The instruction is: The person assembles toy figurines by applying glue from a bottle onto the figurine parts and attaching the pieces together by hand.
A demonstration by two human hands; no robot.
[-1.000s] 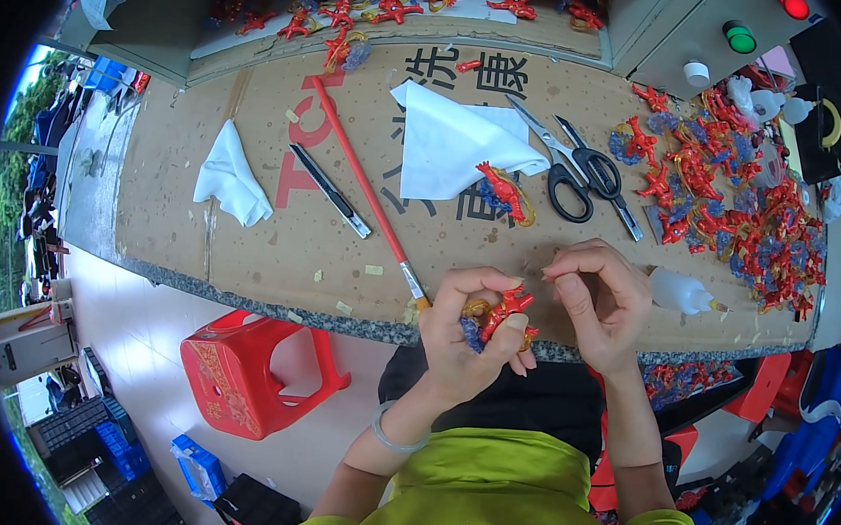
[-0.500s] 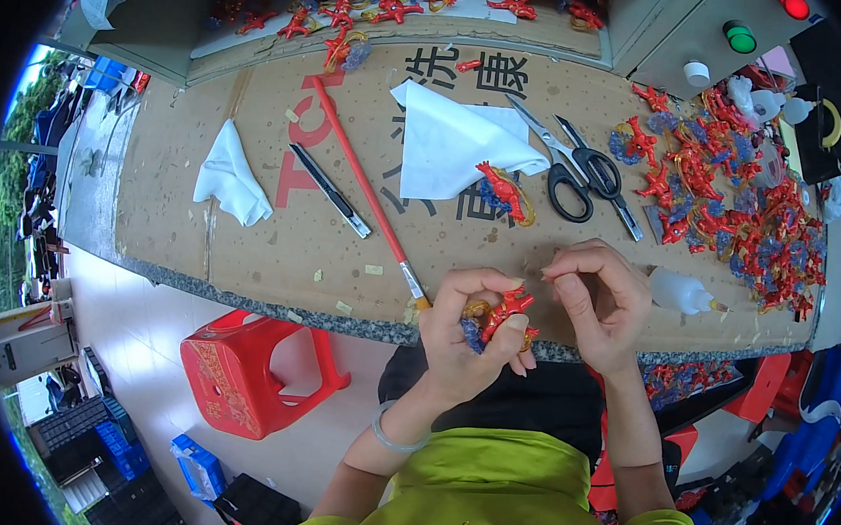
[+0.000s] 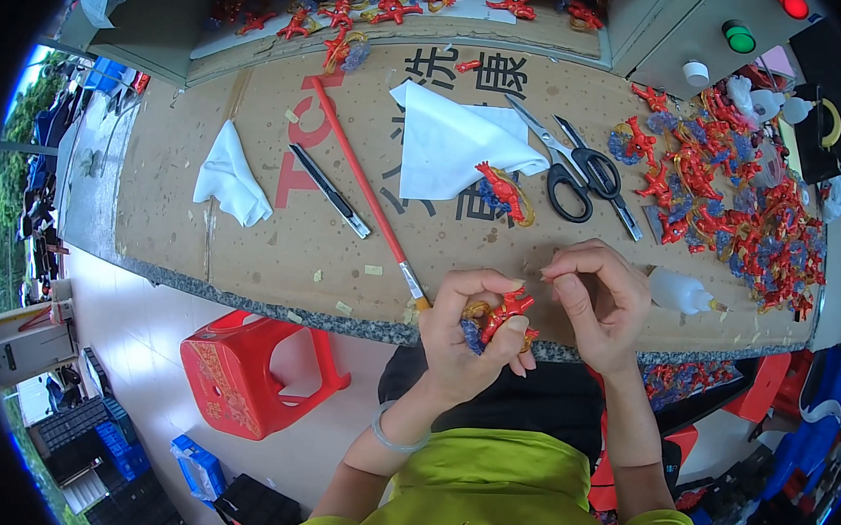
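Observation:
Over the table's near edge, my left hand (image 3: 461, 339) is closed around a small red figurine (image 3: 507, 310) with translucent blue and yellow parts. Its red top pokes up between thumb and fingers. Just to the right, apart from the figurine, my right hand (image 3: 603, 300) has thumb and forefinger pinched together; whatever sits in the pinch is too small to make out. Beside that hand a white squeeze bottle (image 3: 682, 292) lies on its side. A red-handled brush (image 3: 367, 190) lies with its tip near my left hand. Another red figurine (image 3: 505, 194) rests at the white cloth's lower edge.
Cardboard (image 3: 245, 260) covers the table. On it lie a white cloth (image 3: 448, 147), a smaller cloth (image 3: 233, 176), a utility knife (image 3: 330, 190) and black-handled scissors (image 3: 573, 176). Many figurines are heaped at right (image 3: 774, 229); more lie in a heating box (image 3: 394, 9). A red stool (image 3: 237, 376) stands below left.

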